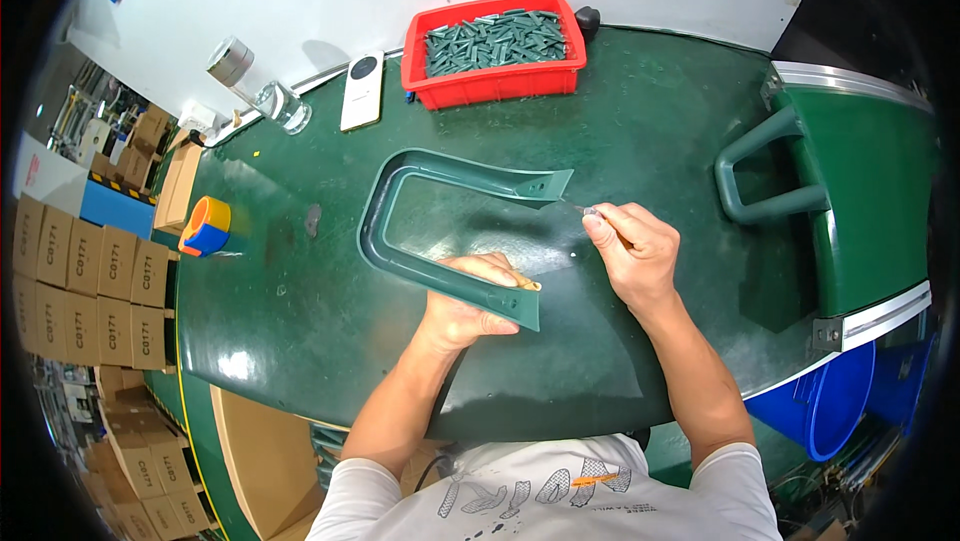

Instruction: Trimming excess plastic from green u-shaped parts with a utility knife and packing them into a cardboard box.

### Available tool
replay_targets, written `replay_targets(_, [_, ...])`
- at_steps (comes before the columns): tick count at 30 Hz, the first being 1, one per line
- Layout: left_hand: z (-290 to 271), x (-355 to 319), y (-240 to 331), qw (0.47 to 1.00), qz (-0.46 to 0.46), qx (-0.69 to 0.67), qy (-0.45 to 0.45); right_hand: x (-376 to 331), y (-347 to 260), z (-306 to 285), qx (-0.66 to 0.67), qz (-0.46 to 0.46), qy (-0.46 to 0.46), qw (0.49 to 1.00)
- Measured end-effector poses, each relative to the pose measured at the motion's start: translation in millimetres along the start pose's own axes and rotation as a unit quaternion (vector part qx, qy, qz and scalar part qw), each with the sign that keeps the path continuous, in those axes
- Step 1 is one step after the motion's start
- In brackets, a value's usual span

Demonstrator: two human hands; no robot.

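Observation:
A green U-shaped plastic handle (372,211) is held over the table, its bend to the left and its two arms pointing right. My left hand (462,306) is closed around the nearer arm close to its end. Something yellowish-tan (525,282) shows at a fingertip of that hand; whether it is a finger cover or a loose piece I cannot make out. In my right hand (640,253) a slim tool with a thin metal tip (575,207) is pinched. Its tip points at the end of the farther arm; contact is unclear, and the fingers hide most of the grip.
At the back stands a red bin (495,91) full of small green pieces. Beside it are a phone (362,91) and a tilted clear bottle (280,106). A tape roll (207,227) lies left. On the right is a green panel with a similar handle (735,181); a blue bin (820,401) stands below.

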State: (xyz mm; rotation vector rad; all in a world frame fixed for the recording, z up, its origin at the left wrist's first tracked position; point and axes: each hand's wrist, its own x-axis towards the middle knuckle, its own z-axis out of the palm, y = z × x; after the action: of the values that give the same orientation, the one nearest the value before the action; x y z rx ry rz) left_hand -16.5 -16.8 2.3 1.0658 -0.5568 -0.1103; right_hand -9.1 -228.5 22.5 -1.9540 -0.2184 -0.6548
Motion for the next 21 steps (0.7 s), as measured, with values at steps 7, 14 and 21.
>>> replay_targets(7, [4, -2, -5, 0.999, -0.002, -0.037, -0.014, 5, 5, -1, -0.013, -0.010, 0.077, 0.997])
replay_targets(14, [10, 2, -6, 0.997, -0.018, 0.007, -0.073, 19, 21, -27, 0.078, 0.177, 0.056, 0.979])
replay_targets(21, [-6, 3, -6, 0.997, -0.023, -0.010, -0.072, 23, 4, -39, 0.383, 0.305, -0.187, 0.852])
